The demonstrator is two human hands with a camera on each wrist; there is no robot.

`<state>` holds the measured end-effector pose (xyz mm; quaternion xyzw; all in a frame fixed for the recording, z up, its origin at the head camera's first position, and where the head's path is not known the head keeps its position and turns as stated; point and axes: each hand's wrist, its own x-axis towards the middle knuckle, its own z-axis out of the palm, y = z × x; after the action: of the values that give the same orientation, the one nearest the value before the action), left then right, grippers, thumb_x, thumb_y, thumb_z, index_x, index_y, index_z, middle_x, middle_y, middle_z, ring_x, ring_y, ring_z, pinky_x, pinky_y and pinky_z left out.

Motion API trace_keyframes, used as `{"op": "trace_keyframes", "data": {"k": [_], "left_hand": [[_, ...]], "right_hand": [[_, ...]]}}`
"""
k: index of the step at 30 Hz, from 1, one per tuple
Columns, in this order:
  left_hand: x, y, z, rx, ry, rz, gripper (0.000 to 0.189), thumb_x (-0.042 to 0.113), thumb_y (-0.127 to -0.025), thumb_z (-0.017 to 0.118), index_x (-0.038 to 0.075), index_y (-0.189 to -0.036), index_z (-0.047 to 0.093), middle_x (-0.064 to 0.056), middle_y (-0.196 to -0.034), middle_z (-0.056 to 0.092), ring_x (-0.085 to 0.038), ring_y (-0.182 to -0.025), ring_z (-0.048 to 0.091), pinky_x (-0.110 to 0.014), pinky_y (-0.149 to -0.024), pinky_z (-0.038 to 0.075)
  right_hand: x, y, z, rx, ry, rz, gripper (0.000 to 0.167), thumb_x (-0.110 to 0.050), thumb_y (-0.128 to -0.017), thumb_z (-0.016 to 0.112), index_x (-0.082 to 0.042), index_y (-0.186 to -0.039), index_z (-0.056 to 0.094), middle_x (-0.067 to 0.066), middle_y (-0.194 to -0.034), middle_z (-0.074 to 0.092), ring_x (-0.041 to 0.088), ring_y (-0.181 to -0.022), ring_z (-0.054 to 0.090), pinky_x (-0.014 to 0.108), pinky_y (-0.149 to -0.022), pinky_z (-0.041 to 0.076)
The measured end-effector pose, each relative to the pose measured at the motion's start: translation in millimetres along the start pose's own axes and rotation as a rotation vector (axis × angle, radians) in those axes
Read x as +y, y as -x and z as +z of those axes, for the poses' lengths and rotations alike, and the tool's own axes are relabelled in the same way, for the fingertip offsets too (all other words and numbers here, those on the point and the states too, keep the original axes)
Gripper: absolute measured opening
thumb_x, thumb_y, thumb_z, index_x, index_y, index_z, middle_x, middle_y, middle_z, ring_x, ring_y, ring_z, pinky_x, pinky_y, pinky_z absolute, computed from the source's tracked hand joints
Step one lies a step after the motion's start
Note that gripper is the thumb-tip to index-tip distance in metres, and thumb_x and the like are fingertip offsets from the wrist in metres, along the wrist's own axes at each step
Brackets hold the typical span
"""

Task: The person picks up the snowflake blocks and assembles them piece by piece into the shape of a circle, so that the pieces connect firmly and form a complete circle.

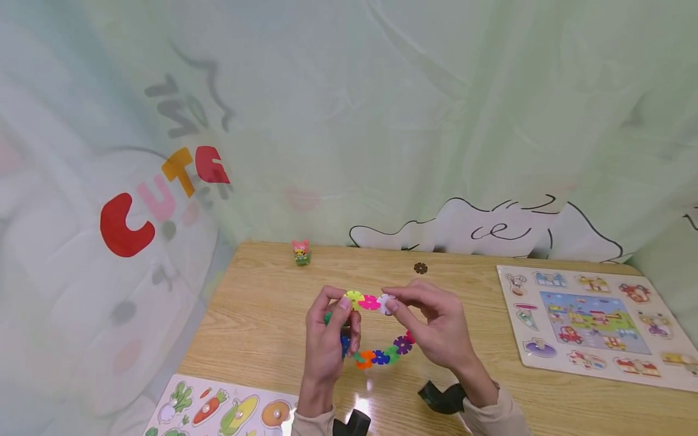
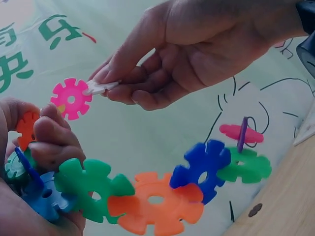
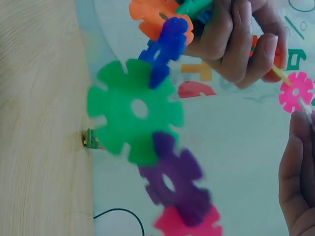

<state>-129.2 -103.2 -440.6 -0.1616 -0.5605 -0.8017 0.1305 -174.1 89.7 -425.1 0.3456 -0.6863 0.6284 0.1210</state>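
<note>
My left hand (image 1: pixel 320 348) pinches a yellow snowflake disc (image 1: pixel 354 295) between thumb and fingers. To its right, a pink disc (image 1: pixel 371 302) links it to a white disc (image 1: pixel 384 304), which my right hand (image 1: pixel 443 324) pinches at thumb and fingertips. A linked chain of notched plastic discs hangs from the left hand in a curve above the table. In the left wrist view it shows a green disc (image 2: pixel 81 189), an orange disc (image 2: pixel 172 211) and a blue disc (image 2: pixel 194 172). A purple disc (image 3: pixel 182 196) hangs toward the far end, joined to a pinkish-red one.
A dark brown disc (image 1: pixel 420 267) lies at the table's back, with a small pink-and-green figurine (image 1: pixel 301 253) to its left. A vehicle puzzle board (image 1: pixel 523 351) lies at the right. Another board with vegetable pictures (image 1: pixel 188 418) is at front left. Printed curtains (image 1: pixel 349 121) hang behind the table.
</note>
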Motion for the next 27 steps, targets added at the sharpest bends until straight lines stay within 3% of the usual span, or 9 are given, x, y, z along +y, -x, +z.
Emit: {"op": "trace_keyframes", "data": {"k": [5, 12, 22, 27], "left_hand": [[-4.4, 0.2, -1.6, 0.001, 0.053, -0.033, 0.018, 0.008, -0.113, 0.040, -0.006, -0.101, 0.037, 0.008, -0.075, 0.060, -0.007, -0.050, 0.051, -0.014, -0.045, 0.047], [-14.7, -2.0, -3.5, -0.033, 0.120, -0.038, 0.021, 0.002, -0.108, 0.038, -0.006, -0.092, 0.028, 0.009, -0.074, 0.063, -0.001, -0.049, 0.055, -0.016, -0.040, 0.046], [-29.5, -3.0, -5.8, -0.078, 0.074, 0.017, 0.021, -0.001, -0.107, 0.037, -0.006, -0.088, 0.028, 0.008, -0.073, 0.061, -0.005, -0.042, 0.050, -0.024, -0.030, 0.041], [-29.3, -2.9, -5.9, -0.019, 0.044, -0.058, 0.019, 0.004, -0.107, 0.039, -0.004, -0.091, 0.036, 0.007, -0.068, 0.058, -0.004, -0.045, 0.052, -0.020, -0.035, 0.045]], "right_hand": [[1, 0.1, 4, 0.015, -0.033, -0.001, 0.030, 0.022, -0.086, 0.071, 0.006, -0.110, 0.077, 0.011, -0.093, 0.073, 0.012, -0.083, 0.068, 0.022, -0.079, 0.064], [5, 0.9, 6, 0.016, -0.008, -0.003, 0.020, 0.013, -0.092, 0.073, 0.008, -0.111, 0.077, 0.016, -0.088, 0.072, 0.012, -0.080, 0.069, 0.021, -0.079, 0.064], [8, -1.4, 4, -0.011, 0.008, 0.025, 0.025, 0.016, -0.091, 0.072, 0.006, -0.112, 0.078, 0.009, -0.087, 0.073, 0.016, -0.077, 0.068, 0.021, -0.074, 0.063], [10, -1.4, 4, -0.013, 0.058, 0.081, 0.024, 0.011, -0.092, 0.074, 0.004, -0.116, 0.078, 0.011, -0.092, 0.076, 0.013, -0.079, 0.072, 0.023, -0.078, 0.065]]}}
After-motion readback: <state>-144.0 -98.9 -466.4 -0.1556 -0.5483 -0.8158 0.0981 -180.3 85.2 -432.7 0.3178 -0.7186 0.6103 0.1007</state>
